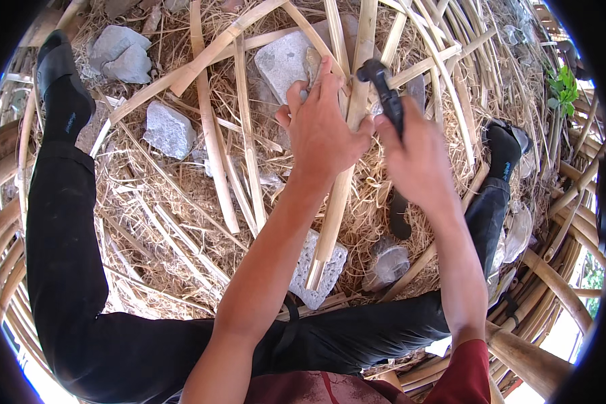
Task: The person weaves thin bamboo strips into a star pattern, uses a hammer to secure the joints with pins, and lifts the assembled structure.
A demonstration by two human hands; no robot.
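Note:
My left hand (320, 131) lies over a long split bamboo strip (339, 198), its thumb across the strip and its fingers spread on the far left side. The strip runs away from me, and its near end rests over a pitted grey block (335, 259). My right hand (414, 158), smeared by motion, is closed round a black tool (388, 101) that looks like a hammer. Its rounded dark head points up and left, just right of the strip. Beyond my left fingers a pale flat stone (281, 62) lies under other bamboo strips.
Several bamboo strips (246, 135) and curly shavings cover the ground. Rough stones (170, 130) sit to the left. A dark flat piece (400, 215) and a clear plastic cup-like thing (386, 264) lie below my right hand. My black-clad legs (67, 236) frame the spot; bamboo poles (532, 357) stand right.

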